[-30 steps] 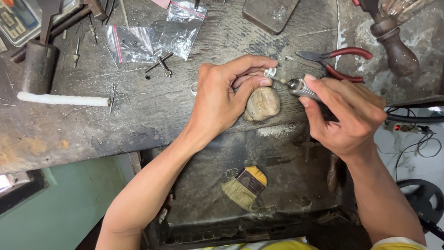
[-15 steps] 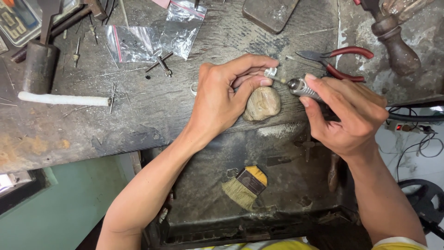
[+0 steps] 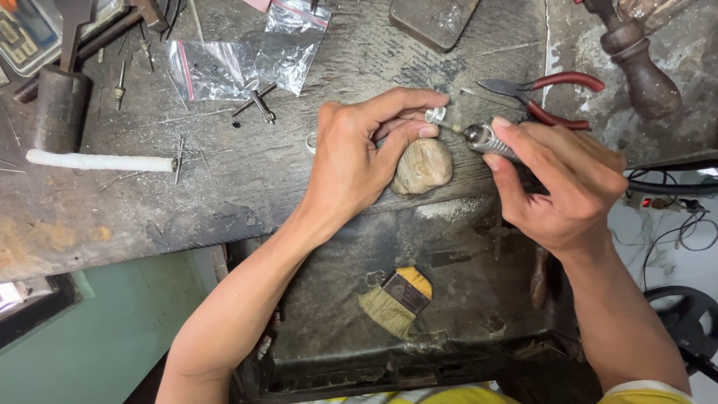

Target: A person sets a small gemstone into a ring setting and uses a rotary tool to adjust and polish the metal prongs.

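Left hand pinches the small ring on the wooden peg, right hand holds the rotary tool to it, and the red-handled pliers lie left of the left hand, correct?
Not quite: in the head view the red-handled pliers lie above the right hand, not left of the left hand. The rest stands.

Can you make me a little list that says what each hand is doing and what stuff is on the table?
left hand: pinches a small silver ring over a worn wooden bench peg
right hand: holds a rotary tool handpiece, tip at the ring
behind right hand: red-handled pliers
far side of bench: clear plastic bags, white rod
tray below: small brush
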